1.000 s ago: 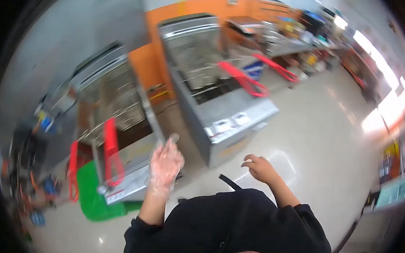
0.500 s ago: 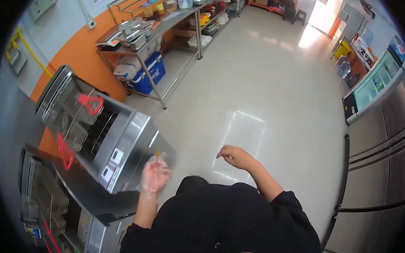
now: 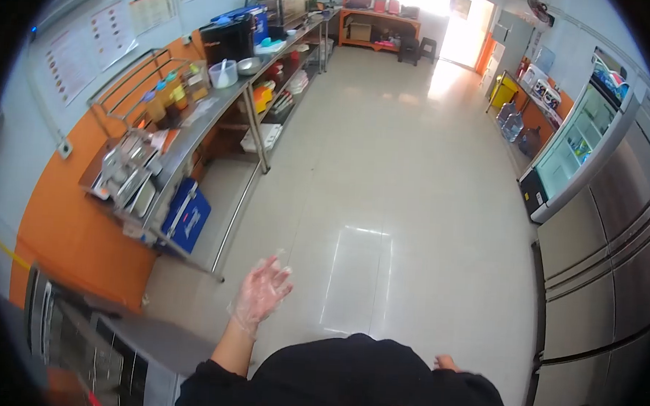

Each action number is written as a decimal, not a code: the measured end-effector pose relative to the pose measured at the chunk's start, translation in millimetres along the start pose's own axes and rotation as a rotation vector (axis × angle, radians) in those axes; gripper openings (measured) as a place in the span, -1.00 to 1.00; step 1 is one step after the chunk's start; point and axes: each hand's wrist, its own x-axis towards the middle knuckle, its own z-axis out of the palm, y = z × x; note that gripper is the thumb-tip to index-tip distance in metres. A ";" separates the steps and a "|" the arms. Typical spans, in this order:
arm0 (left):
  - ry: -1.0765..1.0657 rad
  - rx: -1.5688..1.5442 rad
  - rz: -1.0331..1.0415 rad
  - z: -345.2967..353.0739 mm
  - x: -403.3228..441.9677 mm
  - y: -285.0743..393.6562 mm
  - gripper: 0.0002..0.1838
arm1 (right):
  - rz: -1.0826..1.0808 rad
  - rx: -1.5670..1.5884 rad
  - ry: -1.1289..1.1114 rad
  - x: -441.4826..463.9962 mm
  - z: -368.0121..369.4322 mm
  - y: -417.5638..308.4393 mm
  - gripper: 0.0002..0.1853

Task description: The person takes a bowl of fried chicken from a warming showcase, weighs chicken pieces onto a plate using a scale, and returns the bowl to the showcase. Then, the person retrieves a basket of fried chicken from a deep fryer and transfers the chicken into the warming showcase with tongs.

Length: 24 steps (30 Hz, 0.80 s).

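Observation:
My left hand (image 3: 263, 292), in a clear plastic glove, is raised over the floor in front of my body. Its fingers are loosely bent and apart, with nothing in them. Low at my right side, my right hand (image 3: 445, 362) is bare and mostly hidden behind my black sleeve and body; how its fingers are held cannot be made out. Nearest to the left hand is the steel work table (image 3: 222, 277) to its left. At the lower left stands a steel deep fryer (image 3: 140, 362), partly cut off by the view's edge.
On the table are metal trays (image 3: 132, 167), sauce bottles (image 3: 170, 92), a white tub (image 3: 223, 73) and a metal bowl (image 3: 249, 67). A blue cooler box (image 3: 186, 218) sits beneath. Along the right stand steel fridges (image 3: 575, 267) and a glass-door cooler (image 3: 574, 142). Tiled floor (image 3: 363, 168) stretches toward a bright doorway.
I have moved forward past the fryers, which slid down and left in view. The work table is closer. My left hand is farther from the fryer; my right hand has dropped back to my side.

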 end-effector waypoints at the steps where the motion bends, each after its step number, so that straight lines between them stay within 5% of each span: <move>1: -0.035 0.071 -0.059 13.1 48.1 5.6 -0.57 | 0.046 0.130 0.038 -5.9 -7.0 3.4 -0.66; 6: -0.101 0.219 -0.126 31.6 285.8 28.3 -0.46 | 0.358 0.376 0.103 20.5 19.1 -63.6 -0.69; 9: 0.037 0.395 -0.093 -4.0 402.2 32.2 -0.34 | 0.448 0.389 -0.012 81.8 59.8 -144.7 -0.70; 13: 0.571 1.497 -0.272 -157.4 500.9 77.2 -0.08 | 0.328 0.333 -0.123 215.4 96.6 -281.8 -0.72; 15: 0.776 1.332 -0.289 -251.0 506.3 106.1 -0.43 | 0.171 0.347 -0.097 339.8 109.8 -339.9 -0.72; 16: 0.548 1.684 -0.442 -272.1 484.6 132.3 -0.54 | 0.085 0.358 -0.060 387.8 118.0 -381.6 -0.72; 18: -0.027 2.441 -0.516 -280.2 450.5 180.9 -0.66 | -0.219 0.149 0.030 393.5 108.8 -592.6 -0.70; 20: 0.335 2.308 -0.465 -249.8 423.5 179.6 -0.64 | -0.469 0.145 -0.043 420.0 116.0 -754.0 -0.70; 24: 0.876 1.697 -0.825 -228.6 508.9 215.6 -0.57 | -0.556 0.122 -0.092 466.2 140.1 -964.2 -0.68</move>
